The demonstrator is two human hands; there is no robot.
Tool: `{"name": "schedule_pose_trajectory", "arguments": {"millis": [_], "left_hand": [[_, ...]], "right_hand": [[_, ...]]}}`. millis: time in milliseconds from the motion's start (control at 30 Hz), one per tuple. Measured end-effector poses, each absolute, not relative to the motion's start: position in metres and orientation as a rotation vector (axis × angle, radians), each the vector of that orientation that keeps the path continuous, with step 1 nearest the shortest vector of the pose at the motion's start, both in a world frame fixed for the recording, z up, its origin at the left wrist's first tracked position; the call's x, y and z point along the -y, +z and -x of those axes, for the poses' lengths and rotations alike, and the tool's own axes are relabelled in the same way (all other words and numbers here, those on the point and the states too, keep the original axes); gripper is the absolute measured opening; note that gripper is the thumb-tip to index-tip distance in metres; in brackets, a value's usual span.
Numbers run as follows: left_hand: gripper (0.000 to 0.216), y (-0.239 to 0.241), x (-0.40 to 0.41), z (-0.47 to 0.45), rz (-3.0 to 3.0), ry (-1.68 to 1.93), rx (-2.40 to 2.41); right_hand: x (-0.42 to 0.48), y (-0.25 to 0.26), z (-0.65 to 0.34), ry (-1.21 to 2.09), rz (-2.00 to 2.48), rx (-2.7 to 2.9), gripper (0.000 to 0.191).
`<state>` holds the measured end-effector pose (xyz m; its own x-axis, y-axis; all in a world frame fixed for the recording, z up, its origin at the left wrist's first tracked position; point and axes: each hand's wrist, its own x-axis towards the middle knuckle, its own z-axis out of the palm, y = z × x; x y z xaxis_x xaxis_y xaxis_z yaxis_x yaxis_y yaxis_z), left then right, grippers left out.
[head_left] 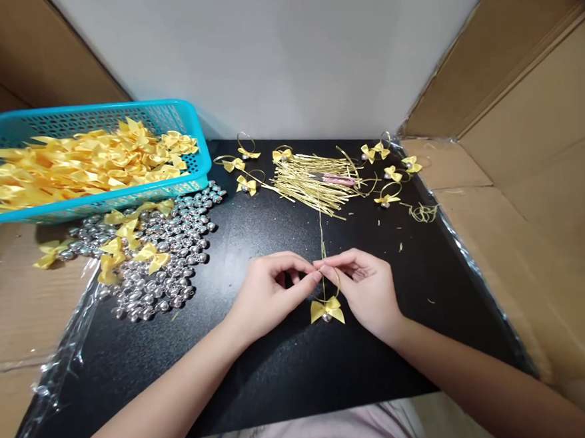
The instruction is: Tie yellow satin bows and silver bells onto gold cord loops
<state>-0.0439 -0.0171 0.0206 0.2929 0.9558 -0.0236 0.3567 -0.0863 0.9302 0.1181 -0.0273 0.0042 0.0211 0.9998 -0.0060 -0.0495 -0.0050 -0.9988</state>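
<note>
My left hand (281,283) and my right hand (362,287) meet over the middle of the black table, their fingertips pinched together on a thin gold cord (338,281). The cord forms a loop below the fingers, and its loose ends run up toward the gold strips. At the bottom of the loop is a yellow ribbon bow (327,308) with a small silver bell (327,318) under its knot. The exact spot where the cord is pinched is hidden by the fingertips.
A turquoise basket (199,139) of yellow bows stands at the back left, with a heap of silver bells (152,289) before it. Behind my hands lie gold cord strips (305,185) with a pink-handled tool (338,180). Looped bows (386,200) lie around them. Cardboard walls (533,82) flank the table.
</note>
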Motion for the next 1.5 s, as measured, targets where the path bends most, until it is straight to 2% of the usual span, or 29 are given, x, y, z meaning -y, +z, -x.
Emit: {"name": "schedule_pose_trajectory", "arguments": {"millis": [233, 367, 567, 900, 1067, 1200, 1433, 1500], "left_hand": [[0.017, 0.018, 0.016, 0.046, -1.494, 0.797, -1.236], [0.013, 0.024, 0.013, 0.047, -1.163, 0.731, -1.201], [0.01, 0.029, 0.012, 0.045, -1.059, 0.703, -1.229], [0.015, 0.023, 0.006, 0.047, -0.603, 0.915, -1.141], [0.02, 0.019, 0.006, 0.043, -0.506, 0.996, -1.139], [0.02, 0.015, 0.01, 0.039, -0.602, 1.009, -1.164], [0.019, 0.018, 0.018, 0.039, -1.015, 1.025, -1.253], [0.018, 0.021, 0.019, 0.038, -1.076, 1.0, -1.257]], "right_hand": [[0.023, 0.004, -0.126, 1.229, 1.185, 1.252, 0.002], [0.014, 0.009, -0.135, 1.139, 1.07, 1.287, 0.012], [0.012, 0.009, -0.138, 1.054, 1.078, 1.354, 0.005], [0.022, 0.013, -0.137, 0.261, 0.755, 1.984, 0.02], [0.032, 0.007, -0.124, 0.114, 0.492, 2.215, 0.015], [0.037, 0.008, -0.119, 0.252, 0.397, 2.168, 0.006], [0.029, 0.011, -0.124, 1.088, 0.939, 1.498, 0.01], [0.026, 0.011, -0.125, 1.236, 1.017, 1.311, 0.018]]}}
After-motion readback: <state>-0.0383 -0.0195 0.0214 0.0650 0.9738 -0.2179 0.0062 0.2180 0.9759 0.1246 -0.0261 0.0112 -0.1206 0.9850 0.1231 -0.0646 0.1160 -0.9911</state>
